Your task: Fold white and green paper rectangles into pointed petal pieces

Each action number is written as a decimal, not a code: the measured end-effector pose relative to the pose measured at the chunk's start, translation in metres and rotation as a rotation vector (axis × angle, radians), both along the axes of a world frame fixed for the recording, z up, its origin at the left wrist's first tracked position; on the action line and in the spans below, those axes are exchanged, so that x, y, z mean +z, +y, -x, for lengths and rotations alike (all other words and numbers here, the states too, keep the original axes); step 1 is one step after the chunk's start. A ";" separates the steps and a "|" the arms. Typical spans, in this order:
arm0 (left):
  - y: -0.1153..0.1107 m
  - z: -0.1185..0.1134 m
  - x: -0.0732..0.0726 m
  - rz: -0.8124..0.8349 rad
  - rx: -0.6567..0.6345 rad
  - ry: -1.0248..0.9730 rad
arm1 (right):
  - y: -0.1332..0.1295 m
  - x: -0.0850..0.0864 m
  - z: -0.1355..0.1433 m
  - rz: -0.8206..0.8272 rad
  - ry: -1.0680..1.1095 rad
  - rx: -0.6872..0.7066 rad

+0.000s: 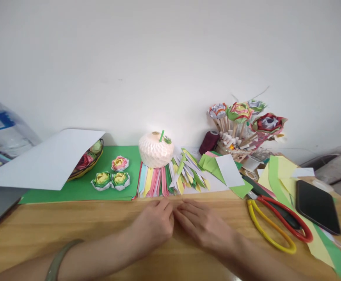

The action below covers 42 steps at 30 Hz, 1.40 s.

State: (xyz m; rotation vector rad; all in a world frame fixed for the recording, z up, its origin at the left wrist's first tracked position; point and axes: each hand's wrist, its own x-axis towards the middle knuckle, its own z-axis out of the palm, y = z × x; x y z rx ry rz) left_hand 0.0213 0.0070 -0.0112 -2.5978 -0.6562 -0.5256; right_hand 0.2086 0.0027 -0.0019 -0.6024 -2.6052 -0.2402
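My left hand point(156, 220) rests on the wooden table with its fingers curled in. My right hand point(201, 223) lies against it, fingers pressed together and tips meeting the left ones. Anything pinched between them is hidden by the fingers. Just beyond the hands lie folded paper strips point(155, 181) in pink, yellow and blue, and a looser pile of green and white folded paper pieces point(189, 171). A white textured round ornament point(155, 150) with a green stem stands behind the strips. To the left, several folded paper flowers point(120, 180) sit on green paper point(81, 191).
Scissors point(271, 222) with red and yellow handles lie right, beside a black phone point(317, 207) and paper offcuts point(272, 175). Paper flowers on sticks point(240, 113) stand behind, near a dark thread spool point(209, 141). At left, a white sheet point(50, 156) partly covers a basket point(84, 171).
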 end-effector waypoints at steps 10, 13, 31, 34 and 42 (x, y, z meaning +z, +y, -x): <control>0.010 -0.001 -0.004 0.028 0.045 -0.211 | -0.001 0.000 0.003 0.296 0.090 -0.231; 0.009 0.001 0.007 0.115 0.006 -0.205 | -0.004 0.004 0.000 0.301 0.073 -0.243; 0.031 0.031 0.043 0.099 -0.201 -0.204 | 0.004 0.028 -0.039 0.398 0.138 -0.187; 0.036 0.037 0.047 0.140 -0.161 -0.318 | 0.005 0.027 -0.042 0.346 0.231 -0.232; 0.036 0.031 0.046 0.259 -0.219 -0.383 | 0.004 0.028 -0.030 0.536 0.297 -0.252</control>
